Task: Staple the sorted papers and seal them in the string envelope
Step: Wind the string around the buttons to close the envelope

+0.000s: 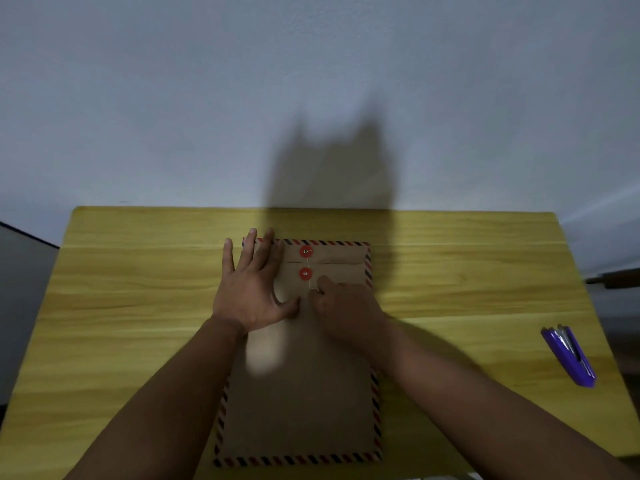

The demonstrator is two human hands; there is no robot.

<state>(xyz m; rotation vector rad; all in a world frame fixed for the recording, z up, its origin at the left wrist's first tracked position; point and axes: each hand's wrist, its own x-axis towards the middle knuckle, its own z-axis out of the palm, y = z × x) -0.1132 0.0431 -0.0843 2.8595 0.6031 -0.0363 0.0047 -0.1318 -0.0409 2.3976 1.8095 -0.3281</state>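
On the left half of the yellow wooden table (121, 289), the left forearm reaches forward from the near edge, and the left hand (251, 289) lies palm down on the upper left part of the string envelope (298, 410). Its fingers are spread wide and flat, with the fingertips (252, 233) reaching past the striped far edge of the envelope and the thumb pointing toward the other hand. It grips nothing; it only presses the brown paper against the table.

The envelope lies lengthwise in the middle of the table, its flap end away from the person, with a red and dark striped border. The flap is folded down. Two red discs sit on the centre line, the upper disc (305, 251) on the flap and the lower disc (305, 273) on the body just below it. A thin white string (308, 262) runs straight between them and continues down toward the right hand.

The right forearm comes in from the near right and crosses the envelope. The right hand (341, 306) is curled, its thumb and forefinger pressed together on the string just below the lower disc, knuckles up; the other fingers are folded under and cannot be seen clearly.

Well apart, near the table's right edge, a purple stapler (569, 356) lies at a slant.
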